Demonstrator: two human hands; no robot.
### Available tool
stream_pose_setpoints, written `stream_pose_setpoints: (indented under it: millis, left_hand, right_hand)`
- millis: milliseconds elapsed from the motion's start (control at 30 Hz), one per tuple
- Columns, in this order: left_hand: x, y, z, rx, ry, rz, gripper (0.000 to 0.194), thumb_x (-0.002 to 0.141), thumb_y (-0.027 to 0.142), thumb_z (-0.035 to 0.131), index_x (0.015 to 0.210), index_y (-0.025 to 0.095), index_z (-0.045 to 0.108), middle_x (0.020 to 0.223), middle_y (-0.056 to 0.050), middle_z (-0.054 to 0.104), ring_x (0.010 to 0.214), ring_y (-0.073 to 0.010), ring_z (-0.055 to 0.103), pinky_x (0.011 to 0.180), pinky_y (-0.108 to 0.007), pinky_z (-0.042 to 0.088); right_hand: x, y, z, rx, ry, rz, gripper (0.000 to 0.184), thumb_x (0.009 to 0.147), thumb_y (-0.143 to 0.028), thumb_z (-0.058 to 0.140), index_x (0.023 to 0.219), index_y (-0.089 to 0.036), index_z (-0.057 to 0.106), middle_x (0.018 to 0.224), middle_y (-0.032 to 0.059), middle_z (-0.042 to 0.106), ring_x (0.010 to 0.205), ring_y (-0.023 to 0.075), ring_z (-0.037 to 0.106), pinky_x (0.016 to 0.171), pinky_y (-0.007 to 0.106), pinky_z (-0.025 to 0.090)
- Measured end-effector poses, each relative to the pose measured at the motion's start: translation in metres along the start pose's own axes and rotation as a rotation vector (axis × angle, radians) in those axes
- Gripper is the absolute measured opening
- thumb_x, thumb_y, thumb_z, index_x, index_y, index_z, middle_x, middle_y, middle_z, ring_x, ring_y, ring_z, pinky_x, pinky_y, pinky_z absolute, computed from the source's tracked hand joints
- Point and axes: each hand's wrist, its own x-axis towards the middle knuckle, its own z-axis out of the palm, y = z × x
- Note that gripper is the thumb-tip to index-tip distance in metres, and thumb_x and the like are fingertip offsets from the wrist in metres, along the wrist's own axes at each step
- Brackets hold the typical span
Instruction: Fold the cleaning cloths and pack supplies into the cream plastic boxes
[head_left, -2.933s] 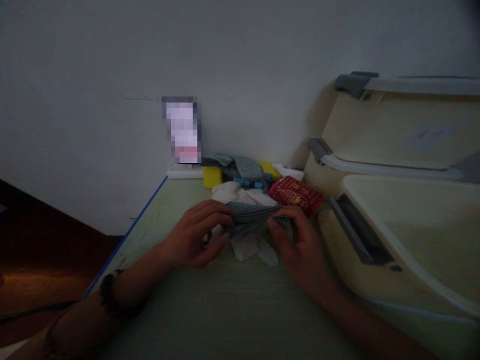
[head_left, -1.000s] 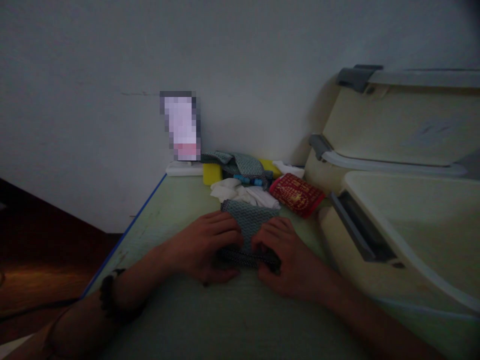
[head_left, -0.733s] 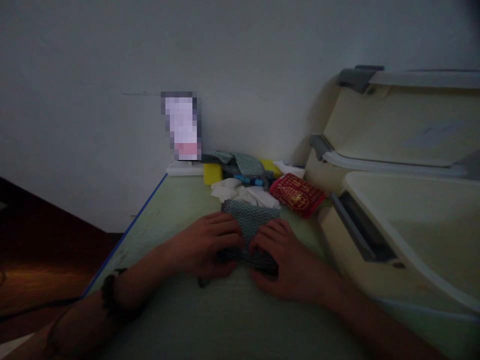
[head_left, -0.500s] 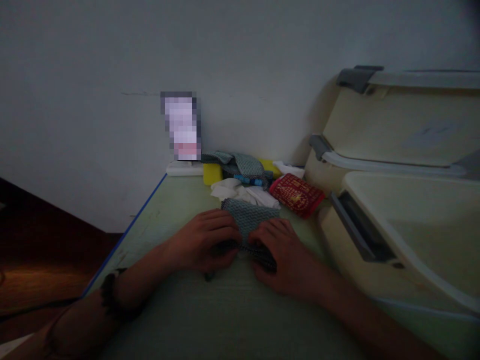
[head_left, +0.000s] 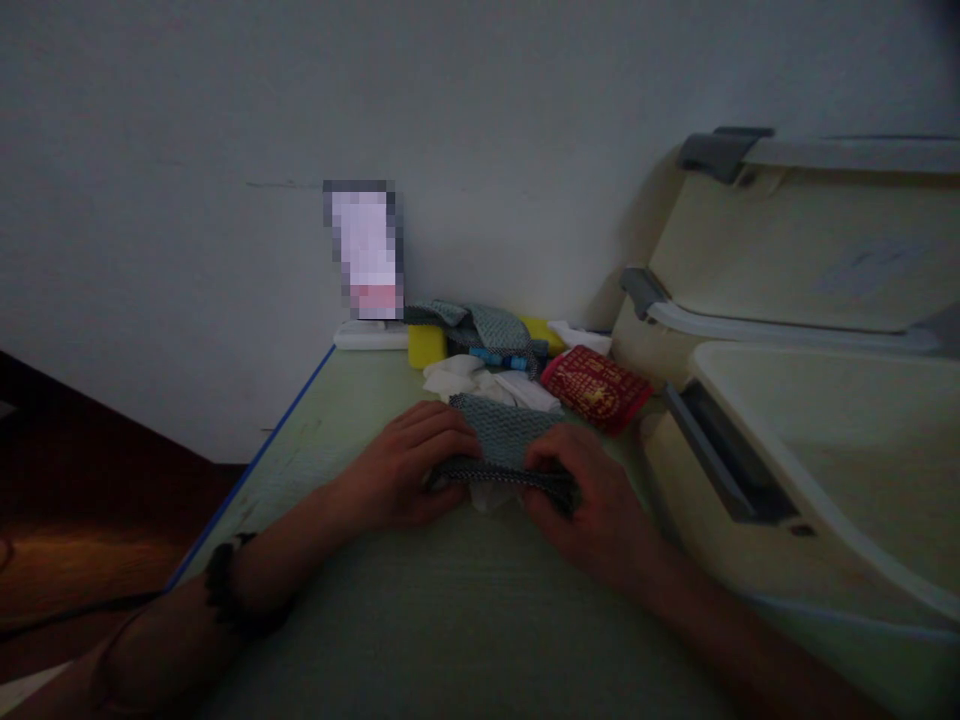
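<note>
A grey-green woven cloth pouch with a dark dotted edge lies between my hands on the pale green table. My left hand grips its left side, thumb below and fingers on top. At the other end, my right hand pinches the near edge between thumb and fingers. Something pale and thin, perhaps plastic or tissue, shows under the near edge. Crumpled white tissues lie just beyond the cloth. To their right is a red packet with gold print.
A blurred-out phone stands on a white base against the wall. Near it are a yellow block, another grey-green cloth and a blue item. Cream boxes with grey latches fill the right side. The table's blue edge runs along the left.
My right hand has shifted right and slightly up, drawing the near edge wider. The dotted edge and the pale material beneath it now show between my hands.
</note>
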Motion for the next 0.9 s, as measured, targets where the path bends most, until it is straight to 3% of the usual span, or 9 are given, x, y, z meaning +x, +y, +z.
stream_pose_setpoints:
  millis: [300, 500, 900]
  left_hand:
    - [-0.0021, -0.003, 0.0031, -0.064, 0.112, 0.008, 0.026, 0.074, 0.016, 0.063, 0.097, 0.018, 0.053, 0.087, -0.007, 0.063, 0.085, -0.0199, 0.059, 0.077, -0.039, 0.051]
    - [-0.0021, -0.0024, 0.004, -0.102, 0.175, 0.077, 0.027, 0.072, 0.009, 0.066, 0.095, 0.017, 0.053, 0.099, -0.011, 0.064, 0.092, -0.0202, 0.06, 0.078, -0.038, 0.052]
    - [-0.0015, -0.0026, 0.0048, -0.034, 0.176, 0.02, 0.018, 0.075, 0.009, 0.064, 0.088, 0.018, 0.056, 0.087, -0.005, 0.067, 0.087, -0.017, 0.061, 0.08, -0.036, 0.052]
  right_hand:
    - [-0.0003, 0.0003, 0.0018, 0.016, 0.075, 0.036, 0.023, 0.072, -0.008, 0.055, 0.09, -0.021, 0.05, 0.085, 0.0021, 0.054, 0.081, 0.018, 0.05, 0.071, 0.033, 0.042]
    - [-0.0002, 0.0019, 0.002, 0.042, 0.115, 0.06, 0.025, 0.073, -0.007, 0.054, 0.094, -0.021, 0.05, 0.089, 0.003, 0.054, 0.084, 0.0179, 0.051, 0.073, 0.033, 0.043]
    - [0.0, 0.0004, 0.0033, -0.102, 0.095, 0.01, 0.023, 0.075, -0.019, 0.062, 0.097, -0.022, 0.056, 0.092, 0.0047, 0.061, 0.09, 0.0215, 0.055, 0.081, 0.04, 0.042]
